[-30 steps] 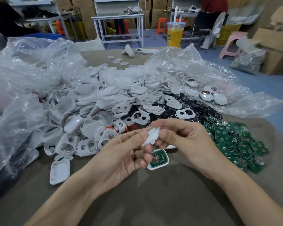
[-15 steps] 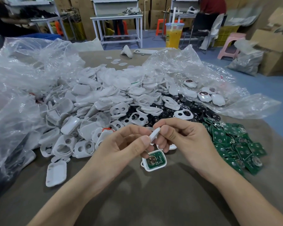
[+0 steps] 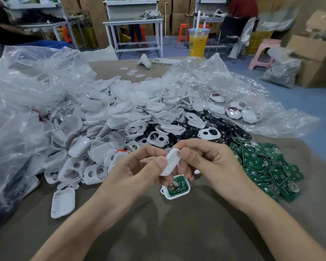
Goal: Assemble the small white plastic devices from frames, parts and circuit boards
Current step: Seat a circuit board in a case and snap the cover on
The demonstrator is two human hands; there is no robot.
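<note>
My left hand (image 3: pixel 137 172) and my right hand (image 3: pixel 209 162) both pinch one small white plastic shell (image 3: pixel 170 162), held edge-up above the table. Right under it lies a white frame with a green circuit board (image 3: pixel 176 187) seated inside. A big heap of white frames and shells (image 3: pixel 109 125) spreads behind and to the left. Black round parts (image 3: pixel 215 125) lie behind my right hand. A pile of green circuit boards (image 3: pixel 265 162) sits at the right. A few closed white devices (image 3: pixel 233 111) rest on clear plastic at the far right.
Crumpled clear plastic bags (image 3: pixel 23 95) flank the heap on both sides. One loose white shell (image 3: pixel 62 202) lies near my left forearm. A cup of orange drink (image 3: pixel 198 43) stands at the table's far edge. Beyond it a person in red sits on a chair (image 3: pixel 241 25).
The white shell has turned in my fingers, from nearly edge-on to showing more of its side. Both hands stayed over the frame with the board.
</note>
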